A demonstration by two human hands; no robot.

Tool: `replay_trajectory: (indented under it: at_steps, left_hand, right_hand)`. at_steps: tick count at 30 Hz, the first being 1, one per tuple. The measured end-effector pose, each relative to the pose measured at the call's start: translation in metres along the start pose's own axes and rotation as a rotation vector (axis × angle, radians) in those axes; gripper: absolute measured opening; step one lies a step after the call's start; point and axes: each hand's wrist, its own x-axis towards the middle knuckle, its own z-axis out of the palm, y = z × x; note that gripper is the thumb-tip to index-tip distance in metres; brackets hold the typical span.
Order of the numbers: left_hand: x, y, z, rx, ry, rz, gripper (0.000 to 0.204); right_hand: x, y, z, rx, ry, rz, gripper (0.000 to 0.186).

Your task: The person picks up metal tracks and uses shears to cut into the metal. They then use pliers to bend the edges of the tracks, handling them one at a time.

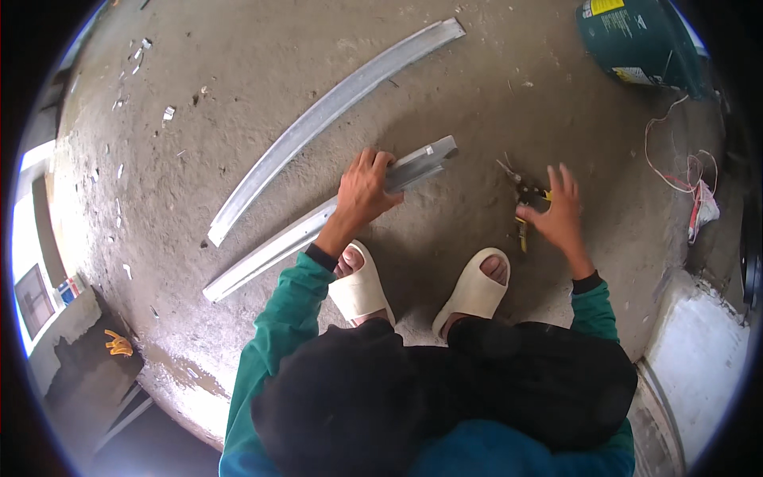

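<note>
My left hand [366, 189] is closed over a galvanized metal channel [270, 253] that lies slanted on the ground in front of my feet. The fingers wrap over its upper side, hiding a stretch of it. My right hand [561, 215] hovers at a pair of tin snips [525, 190] with yellow and black handles. Its fingers are spread, and the thumb overlaps the handles; whether it touches them I cannot tell. A second metal channel [318, 119] lies farther off, bowed by the lens and apart from the first.
A dark green bucket [642, 44] stands at the far right. Below it lies a tangled pale cord [675, 184] with a red-handled tool [698, 208]. Small metal scraps litter the left ground. An orange clamp [118, 343] sits at the left, and a white block [699, 350] at the right.
</note>
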Motion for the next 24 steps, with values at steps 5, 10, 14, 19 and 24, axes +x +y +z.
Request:
replay_trajectory:
  at_steps: [5,10,14,19,24]
  left_hand:
    - [-0.024,0.045,-0.033,-0.198,-0.261,-0.110,0.054]
    - [-0.035,0.066,-0.053,-0.230,-0.211,-0.072,0.054]
    - [-0.039,0.071,-0.059,-0.226,-0.239,-0.048,0.054]
    - [-0.044,0.071,-0.056,-0.262,-0.210,-0.020,0.054]
    - [-0.045,0.073,-0.053,-0.275,-0.210,-0.021,0.054]
  right_hand:
    - [0.039,-0.078,-0.041,0.443,0.153,-0.377,0.044]
    - [0.048,-0.100,-0.051,0.339,0.056,-0.837,0.029]
    - [0.046,-0.106,-0.056,0.305,0.049,-0.910,0.027]
    - [0.042,-0.109,-0.049,0.214,0.174,-1.013,0.020]
    - [0.036,-0.111,-0.047,0.168,0.197,-0.979,0.011]
